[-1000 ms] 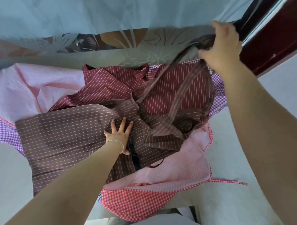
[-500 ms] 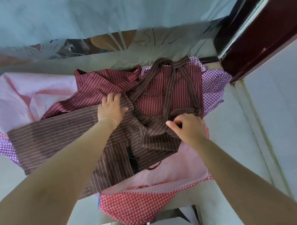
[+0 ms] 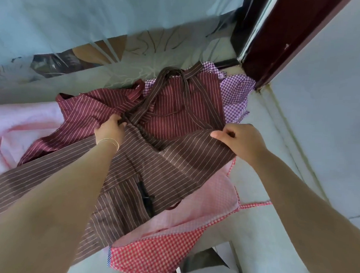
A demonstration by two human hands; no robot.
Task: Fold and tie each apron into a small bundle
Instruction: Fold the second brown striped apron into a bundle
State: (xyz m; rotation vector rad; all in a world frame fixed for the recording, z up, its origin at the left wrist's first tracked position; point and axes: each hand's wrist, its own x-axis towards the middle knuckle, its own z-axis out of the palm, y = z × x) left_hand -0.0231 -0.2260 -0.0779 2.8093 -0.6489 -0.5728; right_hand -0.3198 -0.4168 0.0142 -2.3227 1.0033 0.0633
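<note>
Hands point(image 3: 110, 128) point(image 3: 241, 139) pinch brown striped apron point(image 3: 174, 162); no writing readable.

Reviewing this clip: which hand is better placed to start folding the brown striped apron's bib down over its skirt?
Probably the right hand: it pinches the free bib corner of the brown striped apron. The left hand grips the bunched straps side.

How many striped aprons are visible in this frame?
2. The brown striped apron lies on top, gripped at its upper edge by the left hand and right hand. The maroon striped apron lies beneath it. Others may be hidden underneath.
</note>
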